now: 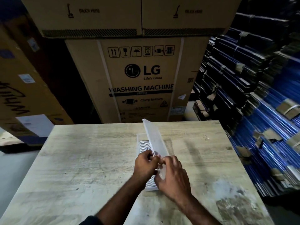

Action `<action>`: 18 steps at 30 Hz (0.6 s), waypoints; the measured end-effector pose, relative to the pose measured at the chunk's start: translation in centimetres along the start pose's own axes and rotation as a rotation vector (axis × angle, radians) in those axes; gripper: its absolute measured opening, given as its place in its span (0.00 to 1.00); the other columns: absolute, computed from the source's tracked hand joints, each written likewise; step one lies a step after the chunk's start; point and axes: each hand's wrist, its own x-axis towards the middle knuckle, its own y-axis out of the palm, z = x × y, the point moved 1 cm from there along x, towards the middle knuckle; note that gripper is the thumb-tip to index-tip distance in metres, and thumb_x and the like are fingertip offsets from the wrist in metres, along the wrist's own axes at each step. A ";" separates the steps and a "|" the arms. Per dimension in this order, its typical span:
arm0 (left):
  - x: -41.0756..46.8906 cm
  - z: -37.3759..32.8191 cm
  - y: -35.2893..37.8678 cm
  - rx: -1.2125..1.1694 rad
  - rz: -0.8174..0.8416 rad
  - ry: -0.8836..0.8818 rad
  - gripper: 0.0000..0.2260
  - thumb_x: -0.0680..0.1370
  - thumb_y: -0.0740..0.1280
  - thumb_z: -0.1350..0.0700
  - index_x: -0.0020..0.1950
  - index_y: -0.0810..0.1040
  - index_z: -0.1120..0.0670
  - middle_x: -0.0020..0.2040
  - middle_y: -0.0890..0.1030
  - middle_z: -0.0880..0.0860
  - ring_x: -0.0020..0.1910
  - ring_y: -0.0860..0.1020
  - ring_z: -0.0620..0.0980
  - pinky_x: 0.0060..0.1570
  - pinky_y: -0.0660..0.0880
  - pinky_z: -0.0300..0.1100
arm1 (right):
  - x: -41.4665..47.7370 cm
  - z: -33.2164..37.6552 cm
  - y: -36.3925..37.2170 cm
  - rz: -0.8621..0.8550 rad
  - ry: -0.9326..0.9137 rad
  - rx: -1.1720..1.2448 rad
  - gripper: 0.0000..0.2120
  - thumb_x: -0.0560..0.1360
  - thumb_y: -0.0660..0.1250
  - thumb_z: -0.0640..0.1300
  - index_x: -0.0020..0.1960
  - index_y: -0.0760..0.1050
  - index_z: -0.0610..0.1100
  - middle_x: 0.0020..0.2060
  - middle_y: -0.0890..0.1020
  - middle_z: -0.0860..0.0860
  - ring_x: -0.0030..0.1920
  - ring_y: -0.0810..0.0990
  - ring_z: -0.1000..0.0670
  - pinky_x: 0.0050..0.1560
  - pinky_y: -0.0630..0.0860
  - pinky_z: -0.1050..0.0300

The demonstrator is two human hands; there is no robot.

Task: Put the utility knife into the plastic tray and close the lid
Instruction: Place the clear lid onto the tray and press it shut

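Observation:
A long white plastic tray [143, 144] with a wavy ribbed floor lies lengthwise on the wooden table [84, 159]. Its translucent lid [154, 138] stands tilted up over the tray, raised on its right side. My left hand [144, 164] pinches the lid's near edge from the left. My right hand [172, 177] grips the lid's near end from the right, fingers curled on it. Both hands cover the tray's near half. The utility knife is not visible; whether it lies under the hands I cannot tell.
Large cardboard appliance boxes [139, 75] stand stacked behind the table's far edge. Bundles of blue flat-packed sheets [259, 111] are piled along the right side. More cardboard boxes [21, 95] lean at the left. The tabletop is worn and stained.

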 end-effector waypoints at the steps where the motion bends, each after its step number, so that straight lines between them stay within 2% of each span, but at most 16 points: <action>1: 0.2 0.4 -0.5 -0.029 0.009 -0.016 0.06 0.78 0.70 0.59 0.41 0.80 0.55 0.38 0.85 0.57 0.34 0.86 0.57 0.40 0.84 0.59 | 0.2 -0.4 0.3 0.042 0.038 0.070 0.26 0.67 0.64 0.63 0.62 0.68 0.56 0.60 0.71 0.55 0.63 0.74 0.49 0.54 0.76 0.49; 3: 0.2 0.8 -1.6 -0.058 0.039 -0.059 0.05 0.80 0.69 0.61 0.45 0.80 0.55 0.40 0.84 0.57 0.32 0.82 0.53 0.40 0.84 0.56 | 1.2 -1.6 1.0 0.126 0.195 0.210 0.37 0.67 0.67 0.68 0.72 0.64 0.57 0.67 0.66 0.52 0.69 0.67 0.48 0.63 0.72 0.47; 4: 0.1 1.1 -2.1 -0.060 0.054 -0.081 0.05 0.81 0.68 0.62 0.46 0.80 0.55 0.40 0.83 0.57 0.31 0.81 0.51 0.39 0.84 0.52 | 1.9 -2.2 1.5 0.159 0.264 0.283 0.39 0.69 0.70 0.66 0.75 0.62 0.57 0.69 0.65 0.50 0.70 0.66 0.46 0.66 0.71 0.47; 6: 0.2 1.8 -3.0 -0.034 0.063 -0.112 0.06 0.82 0.67 0.62 0.46 0.80 0.56 0.41 0.82 0.59 0.31 0.80 0.51 0.36 0.82 0.46 | 3.5 -3.3 2.7 0.188 0.346 0.438 0.36 0.73 0.74 0.57 0.76 0.65 0.53 0.71 0.68 0.46 0.69 0.71 0.46 0.68 0.73 0.49; 9: 1.2 3.8 -4.0 0.037 0.013 -0.135 0.05 0.80 0.68 0.63 0.48 0.82 0.62 0.42 0.82 0.59 0.32 0.80 0.53 0.38 0.82 0.47 | 5.0 -3.9 4.2 0.127 0.374 0.414 0.26 0.75 0.73 0.43 0.72 0.73 0.49 0.60 0.82 0.45 0.57 0.82 0.48 0.61 0.78 0.52; 11: 1.9 4.8 -4.4 0.145 -0.078 -0.118 0.04 0.79 0.70 0.60 0.51 0.84 0.59 0.41 0.84 0.56 0.34 0.84 0.55 0.42 0.85 0.50 | 5.4 -3.5 4.6 0.090 0.408 0.395 0.23 0.75 0.72 0.39 0.70 0.76 0.47 0.49 0.84 0.49 0.47 0.82 0.49 0.52 0.78 0.58; 12: 2.2 5.1 -4.5 0.214 -0.127 -0.108 0.08 0.78 0.72 0.58 0.55 0.85 0.58 0.42 0.86 0.55 0.37 0.86 0.56 0.46 0.85 0.50 | 5.5 -3.4 4.8 0.091 0.417 0.396 0.23 0.75 0.71 0.38 0.69 0.76 0.46 0.45 0.83 0.50 0.44 0.82 0.50 0.49 0.76 0.60; 13: 2.4 5.3 -4.4 0.287 -0.160 -0.094 0.11 0.77 0.73 0.55 0.58 0.85 0.58 0.44 0.88 0.55 0.41 0.86 0.54 0.49 0.83 0.47 | 5.7 -3.3 5.2 0.094 0.421 0.391 0.23 0.75 0.71 0.37 0.69 0.76 0.45 0.45 0.83 0.50 0.43 0.81 0.50 0.48 0.75 0.61; 15: 2.5 5.6 -4.3 0.343 -0.201 -0.075 0.14 0.78 0.73 0.55 0.61 0.85 0.59 0.42 0.87 0.54 0.42 0.81 0.49 0.49 0.75 0.40 | 6.2 -3.3 5.9 0.104 0.436 0.373 0.24 0.75 0.71 0.37 0.70 0.75 0.45 0.47 0.85 0.48 0.43 0.82 0.50 0.49 0.76 0.61; 18: 3.1 6.5 -4.1 0.324 -0.258 -0.106 0.16 0.76 0.74 0.54 0.63 0.84 0.57 0.36 0.82 0.44 0.44 0.81 0.47 0.49 0.73 0.40 | 7.1 -3.6 6.7 0.132 0.452 0.387 0.22 0.75 0.71 0.37 0.68 0.78 0.45 0.50 0.87 0.47 0.46 0.84 0.49 0.54 0.81 0.55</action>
